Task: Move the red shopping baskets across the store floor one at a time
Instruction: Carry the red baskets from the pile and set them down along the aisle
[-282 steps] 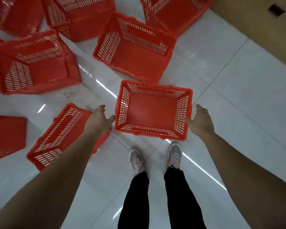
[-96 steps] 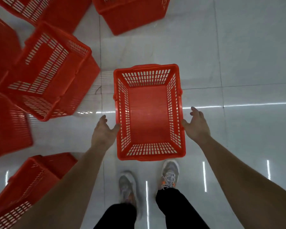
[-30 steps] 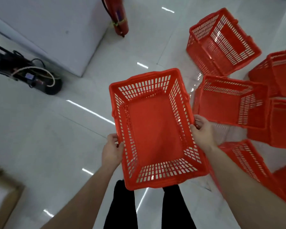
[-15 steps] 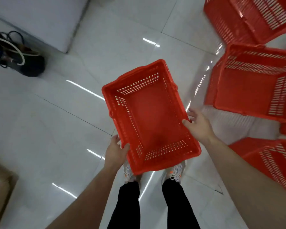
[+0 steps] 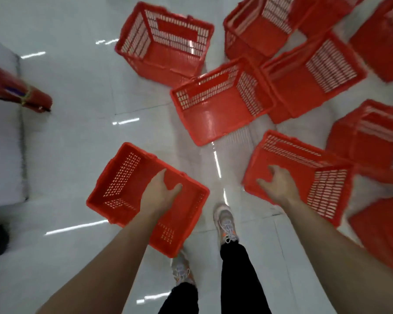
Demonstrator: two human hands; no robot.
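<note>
A red shopping basket lies at the lower left, just ahead of my feet, turned at an angle. My left hand hovers over its right long rim with fingers spread and relaxed, holding nothing that I can see. My right hand is open with fingers splayed over the near corner of a second red basket on the right. I cannot tell whether either hand touches a basket. The frame is motion-blurred.
Several more red baskets crowd the floor ahead and to the right, some tipped on their sides, such as one and another. A red fire extinguisher stands beside a white unit at the left. My shoes stand on glossy white tiles.
Both hands held the basket by its long sides; now it sits lower and to the left, and both hands are off its sides. My right hand has moved over a neighbouring basket.
</note>
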